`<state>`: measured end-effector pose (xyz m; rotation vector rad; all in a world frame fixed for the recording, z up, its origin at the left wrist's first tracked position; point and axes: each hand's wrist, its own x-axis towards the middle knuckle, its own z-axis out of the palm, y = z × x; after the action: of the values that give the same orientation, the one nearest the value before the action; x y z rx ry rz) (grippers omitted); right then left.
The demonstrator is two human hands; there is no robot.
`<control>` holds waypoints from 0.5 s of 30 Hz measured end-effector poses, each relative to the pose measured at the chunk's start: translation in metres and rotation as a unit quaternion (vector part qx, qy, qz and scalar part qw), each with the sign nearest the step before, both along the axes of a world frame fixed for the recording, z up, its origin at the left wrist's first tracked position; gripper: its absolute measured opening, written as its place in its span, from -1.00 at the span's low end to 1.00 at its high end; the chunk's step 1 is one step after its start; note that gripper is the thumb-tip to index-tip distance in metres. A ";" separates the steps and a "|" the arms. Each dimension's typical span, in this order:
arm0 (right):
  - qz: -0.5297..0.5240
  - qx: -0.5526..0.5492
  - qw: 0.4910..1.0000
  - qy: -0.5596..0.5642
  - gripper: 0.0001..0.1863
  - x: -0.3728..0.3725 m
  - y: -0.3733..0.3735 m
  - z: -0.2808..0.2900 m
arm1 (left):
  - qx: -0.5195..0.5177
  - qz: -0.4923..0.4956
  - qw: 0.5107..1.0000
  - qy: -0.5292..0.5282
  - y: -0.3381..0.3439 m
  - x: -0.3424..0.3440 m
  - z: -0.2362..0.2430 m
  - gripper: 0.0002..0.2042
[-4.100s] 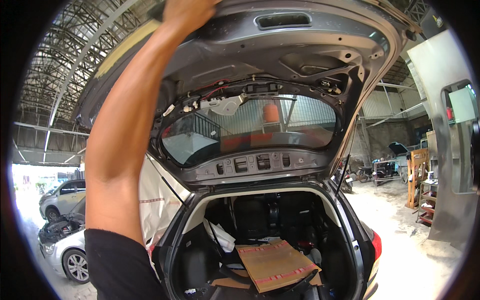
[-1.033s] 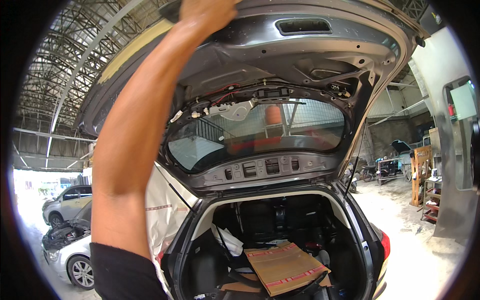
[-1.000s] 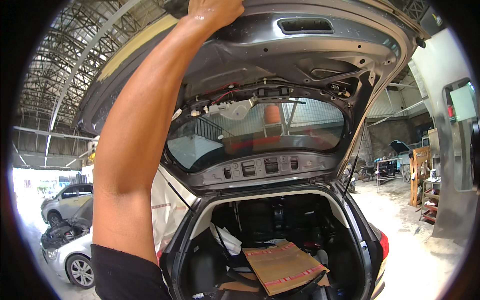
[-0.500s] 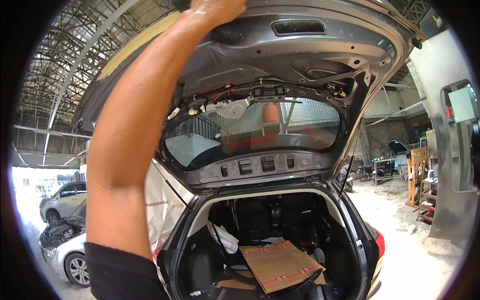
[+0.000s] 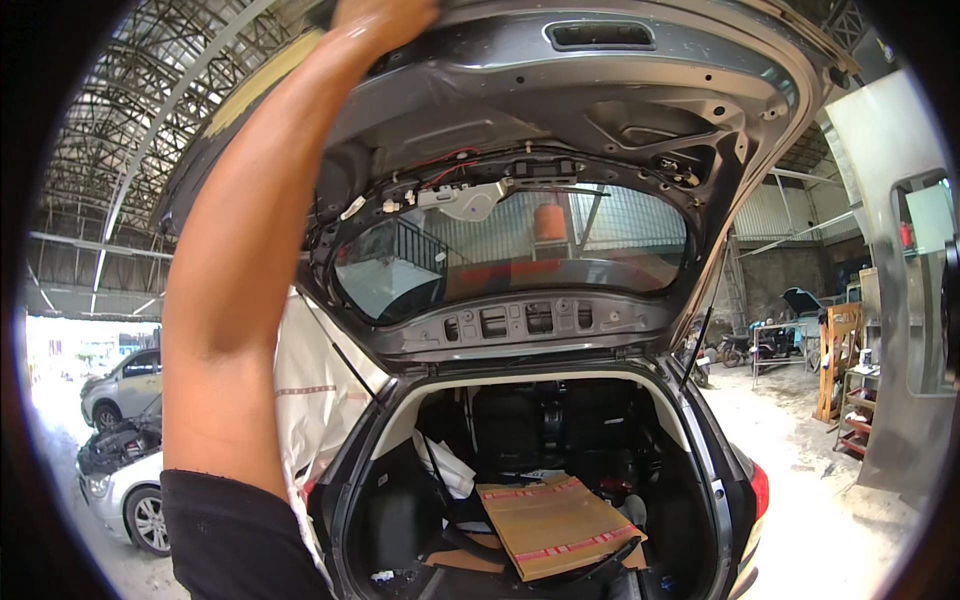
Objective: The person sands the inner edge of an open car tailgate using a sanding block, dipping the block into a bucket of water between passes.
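Note:
My left arm rises from the lower left, with a black sleeve at the bottom. High up, my left hand (image 5: pixel 385 22) lies against the raised tailgate (image 5: pixel 470 75) of a dark grey car, near its lower lip. The picture's top edge cuts the fingers off, so their grip is hidden. Something dark (image 5: pixel 322 14) shows beside the wrist, too little of it to name. The tailgate's inner side is stripped of trim, with red wiring, a wiper motor (image 5: pixel 475 203) and an oblong handle recess (image 5: pixel 602 37). A yellowish patch (image 5: pixel 262 85) marks its outer skin. My right hand is out of view.
Below, the open boot holds a flat brown cardboard piece (image 5: pixel 560 525) and white wrapping (image 5: pixel 450 468). Gas struts (image 5: pixel 700 335) prop the tailgate. White sheeting (image 5: pixel 315 400) hangs at left near a silver car (image 5: pixel 135 500). A grey panel (image 5: pixel 905 420) and a shelf rack (image 5: pixel 858 410) stand right.
My left hand and forearm have shifted left along the tailgate. The view has also moved slightly; the boot's contents lie as before.

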<state>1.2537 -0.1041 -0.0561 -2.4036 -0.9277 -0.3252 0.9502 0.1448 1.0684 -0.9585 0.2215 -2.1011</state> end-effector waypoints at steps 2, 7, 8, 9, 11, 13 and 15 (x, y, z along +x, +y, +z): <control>-0.018 0.006 0.999 0.044 -0.50 -0.014 0.003 0.010 | -0.037 -0.026 0.999 0.011 0.046 -0.016 -0.011 -0.22; -0.033 -0.014 0.996 0.084 -0.54 -0.029 0.008 0.033 | -0.010 -0.055 0.998 -0.025 0.005 0.017 -0.005 -0.25; -0.032 -0.019 0.996 0.084 -0.55 -0.029 0.013 0.040 | 0.016 -0.051 0.998 -0.033 -0.024 0.023 0.000 -0.29; -0.012 -0.039 0.996 0.075 -0.56 -0.017 0.013 0.048 | 0.047 -0.023 0.995 -0.079 -0.036 0.013 0.002 -0.34; 0.002 -0.070 0.995 0.065 -0.57 -0.002 0.019 0.062 | 0.067 -0.032 0.997 -0.010 -0.040 0.002 0.001 -0.36; -0.006 -0.062 0.996 0.071 -0.57 -0.001 0.031 0.071 | 0.038 -0.034 0.997 0.049 -0.028 0.001 -0.002 -0.35; -0.006 0.001 0.997 0.073 -0.61 -0.019 0.029 0.079 | 0.000 0.000 1.000 0.028 0.004 -0.010 -0.010 -0.30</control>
<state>1.2347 -0.0748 0.0229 -2.3962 -0.8458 -0.1529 0.9400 0.1485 1.0584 -1.0169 0.2503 -2.0758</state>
